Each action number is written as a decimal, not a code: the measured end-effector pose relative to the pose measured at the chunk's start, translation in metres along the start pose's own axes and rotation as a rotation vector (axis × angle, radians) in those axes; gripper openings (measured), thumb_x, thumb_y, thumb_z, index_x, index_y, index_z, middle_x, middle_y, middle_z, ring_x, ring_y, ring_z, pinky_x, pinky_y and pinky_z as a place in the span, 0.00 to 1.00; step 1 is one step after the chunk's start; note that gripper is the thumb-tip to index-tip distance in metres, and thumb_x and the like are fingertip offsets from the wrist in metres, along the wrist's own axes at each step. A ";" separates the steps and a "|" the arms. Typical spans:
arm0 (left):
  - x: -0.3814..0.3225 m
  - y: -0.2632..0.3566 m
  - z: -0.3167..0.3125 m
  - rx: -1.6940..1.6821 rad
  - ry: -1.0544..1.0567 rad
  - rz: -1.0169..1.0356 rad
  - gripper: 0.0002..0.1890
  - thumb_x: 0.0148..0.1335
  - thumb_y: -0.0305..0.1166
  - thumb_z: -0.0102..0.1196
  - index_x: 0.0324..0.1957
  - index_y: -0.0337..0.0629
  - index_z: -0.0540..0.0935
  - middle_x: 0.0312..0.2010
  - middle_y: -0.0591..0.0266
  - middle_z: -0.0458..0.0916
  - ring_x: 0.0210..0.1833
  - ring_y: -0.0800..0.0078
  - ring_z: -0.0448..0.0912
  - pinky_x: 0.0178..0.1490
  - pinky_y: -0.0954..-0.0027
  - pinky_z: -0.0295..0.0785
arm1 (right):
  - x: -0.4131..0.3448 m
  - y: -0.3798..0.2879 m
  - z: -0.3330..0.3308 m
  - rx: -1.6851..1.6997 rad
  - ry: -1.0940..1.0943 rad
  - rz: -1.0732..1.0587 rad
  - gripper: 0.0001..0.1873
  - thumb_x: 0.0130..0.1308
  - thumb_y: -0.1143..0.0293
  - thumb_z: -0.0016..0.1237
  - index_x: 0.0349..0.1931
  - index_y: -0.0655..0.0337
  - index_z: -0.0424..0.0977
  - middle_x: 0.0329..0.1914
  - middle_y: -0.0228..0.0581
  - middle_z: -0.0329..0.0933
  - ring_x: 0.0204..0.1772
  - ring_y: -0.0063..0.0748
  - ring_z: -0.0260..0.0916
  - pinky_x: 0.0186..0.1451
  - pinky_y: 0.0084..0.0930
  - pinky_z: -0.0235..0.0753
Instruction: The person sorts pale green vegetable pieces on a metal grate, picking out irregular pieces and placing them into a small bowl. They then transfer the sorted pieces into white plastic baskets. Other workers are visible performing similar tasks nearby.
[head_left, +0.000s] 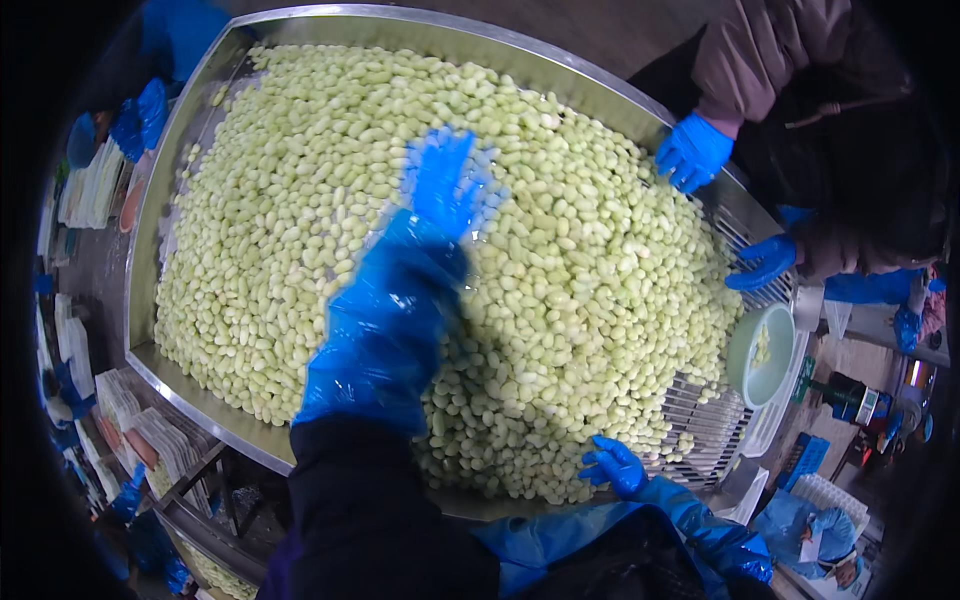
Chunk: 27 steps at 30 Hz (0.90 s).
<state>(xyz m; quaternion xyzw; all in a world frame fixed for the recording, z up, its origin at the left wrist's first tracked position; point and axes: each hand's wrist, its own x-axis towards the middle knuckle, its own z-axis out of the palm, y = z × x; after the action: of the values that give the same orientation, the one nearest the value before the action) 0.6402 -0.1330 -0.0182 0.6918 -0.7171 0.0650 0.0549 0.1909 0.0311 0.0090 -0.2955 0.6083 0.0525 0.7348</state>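
Observation:
My left hand (448, 180), in a blue glove with a blue plastic sleeve, reaches over a heap of pale green grapes (600, 285). It is blurred; its fingers look spread on or just above the heap, and nothing shows in its grasp. My right hand (615, 466), gloved in blue too, rests at the near edge of the grapes. Its fingers are apart, with nothing visibly held. Most of the floor of the wide stainless steel tray (142, 270) is covered by the grapes. A slotted metal grate (709, 427) shows at the tray's right end.
A pale green bowl (784, 352) with a few grapes stands at the right end. Across the tray, a co-worker's gloved hands (694, 154) are near the rim and grate. Stacked white trays (161, 442) stand on the left; another person (806, 529) is at lower right.

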 end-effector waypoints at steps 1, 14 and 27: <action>-0.006 -0.046 0.001 0.058 -0.148 -0.137 0.36 0.60 0.51 0.48 0.68 0.47 0.56 0.71 0.48 0.41 0.74 0.52 0.38 0.71 0.45 0.30 | 0.000 0.001 -0.001 0.020 -0.013 -0.007 0.26 0.70 0.64 0.40 0.66 0.59 0.52 0.50 0.48 0.72 0.46 0.44 0.77 0.45 0.32 0.76; 0.063 0.025 0.016 -0.405 -0.437 0.103 0.29 0.60 0.38 0.54 0.64 0.59 0.64 0.55 0.55 0.70 0.54 0.55 0.72 0.56 0.59 0.69 | -0.005 -0.002 -0.001 0.105 0.044 -0.010 0.25 0.70 0.63 0.41 0.64 0.59 0.55 0.49 0.47 0.73 0.47 0.42 0.76 0.44 0.32 0.76; -0.077 0.174 -0.033 -1.478 -0.399 -0.141 0.26 0.64 0.33 0.48 0.64 0.41 0.62 0.52 0.54 0.76 0.50 0.66 0.77 0.52 0.67 0.72 | -0.013 -0.052 0.012 0.510 -0.199 -0.169 0.31 0.69 0.47 0.34 0.65 0.56 0.52 0.56 0.50 0.68 0.51 0.39 0.73 0.46 0.30 0.76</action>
<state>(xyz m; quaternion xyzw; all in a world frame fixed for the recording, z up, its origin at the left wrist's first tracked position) 0.4687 -0.0453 -0.0014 0.5179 -0.5248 -0.5608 0.3766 0.2209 -0.0019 0.0411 -0.1441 0.4999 -0.1349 0.8433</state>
